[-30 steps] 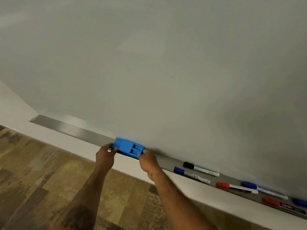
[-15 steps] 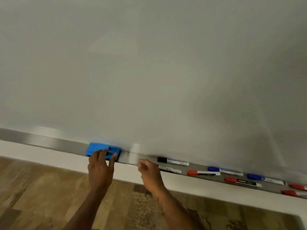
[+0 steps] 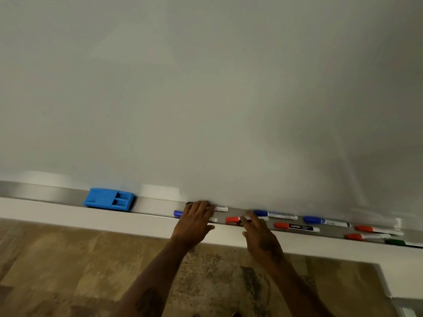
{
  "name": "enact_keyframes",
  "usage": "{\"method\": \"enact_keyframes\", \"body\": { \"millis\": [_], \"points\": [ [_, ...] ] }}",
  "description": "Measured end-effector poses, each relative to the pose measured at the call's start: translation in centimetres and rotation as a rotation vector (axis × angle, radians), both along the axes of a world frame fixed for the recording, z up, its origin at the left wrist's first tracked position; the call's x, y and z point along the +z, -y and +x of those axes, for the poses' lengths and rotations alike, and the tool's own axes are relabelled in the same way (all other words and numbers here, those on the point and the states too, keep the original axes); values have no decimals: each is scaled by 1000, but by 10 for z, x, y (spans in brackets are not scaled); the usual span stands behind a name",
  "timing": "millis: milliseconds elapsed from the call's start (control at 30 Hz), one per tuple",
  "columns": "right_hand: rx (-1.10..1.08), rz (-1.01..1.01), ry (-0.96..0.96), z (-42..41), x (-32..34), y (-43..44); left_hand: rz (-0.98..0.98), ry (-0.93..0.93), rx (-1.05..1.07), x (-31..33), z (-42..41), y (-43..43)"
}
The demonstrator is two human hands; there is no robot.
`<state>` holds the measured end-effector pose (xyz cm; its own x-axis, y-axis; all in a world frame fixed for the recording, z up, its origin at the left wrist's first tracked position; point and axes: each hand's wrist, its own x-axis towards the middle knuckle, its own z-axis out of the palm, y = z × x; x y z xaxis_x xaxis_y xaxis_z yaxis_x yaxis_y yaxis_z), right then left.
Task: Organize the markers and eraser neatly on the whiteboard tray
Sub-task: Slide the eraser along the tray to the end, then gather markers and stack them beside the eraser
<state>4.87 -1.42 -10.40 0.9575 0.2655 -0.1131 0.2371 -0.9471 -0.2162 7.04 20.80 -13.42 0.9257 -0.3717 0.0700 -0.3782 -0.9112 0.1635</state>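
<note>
1. Markers, a scatter of white-barrelled whiteboard pens with coloured caps, lie flat along the long brushed-metal whiteboard tray (image 3: 45, 191), right of centre; most point lengthwise, loosely staggered in two rows, not lined up.
2. Blue plastic block eraser (image 3: 109, 199) sits flat on the tray, left of the pens and well apart from both hands. It looks parked at the end so the pens can be sorted beside it.
3. Left hand (image 3: 194, 221) lies palm down over two pens: a black-capped marker (image 3: 219, 208) at the back against the board and a blue-capped marker with white barrel (image 3: 178, 213) at the front lip. Fingers are spread and flat, touching or just above the barrels; whether they grip anything I cannot tell. My guess: pressing or sliding them together.
4. Right hand (image 3: 258, 232) reaches onto the tray with fingertips on or just over a red-capped marker (image 3: 232, 219). Fingers extended, not clenched; grip not clear.
5. Further right, untouched: a blue-capped marker with printed barrel (image 3: 274, 215), another blue-capped one (image 3: 325, 221), a red-capped marker labelled camlin (image 3: 296, 227), two more red-capped pens (image 3: 375, 229) (image 3: 366, 237) and a green-capped marker (image 3: 394, 242) at the frame edge.
6. Judgement: eraser placed, pen alignment barely begun. Round barrels roll, so the front lip is the risk.
</note>
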Motion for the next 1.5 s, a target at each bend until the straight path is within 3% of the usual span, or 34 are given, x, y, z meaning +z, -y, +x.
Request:
{"method": "enact_keyframes", "body": {
  "millis": [133,433,633,867,1200,1500],
  "points": [
    [65,-90,21,9,-22,12,32,-54,61,-6,1,1],
    [159,-37,180,26,-23,21,106,-95,67,-5,0,-13],
    [186,63,163,37,-24,29,143,-76,58,3,-6,-19],
    [294,222,397,40,-9,-46,70,-15,234,54,-74,-37],
    [365,157,578,55,-30,-146,82,-48,417,55,-132,-102],
    [325,23,508,57,-47,-166,42,0,384,40,-110,-125]
  ]
}}
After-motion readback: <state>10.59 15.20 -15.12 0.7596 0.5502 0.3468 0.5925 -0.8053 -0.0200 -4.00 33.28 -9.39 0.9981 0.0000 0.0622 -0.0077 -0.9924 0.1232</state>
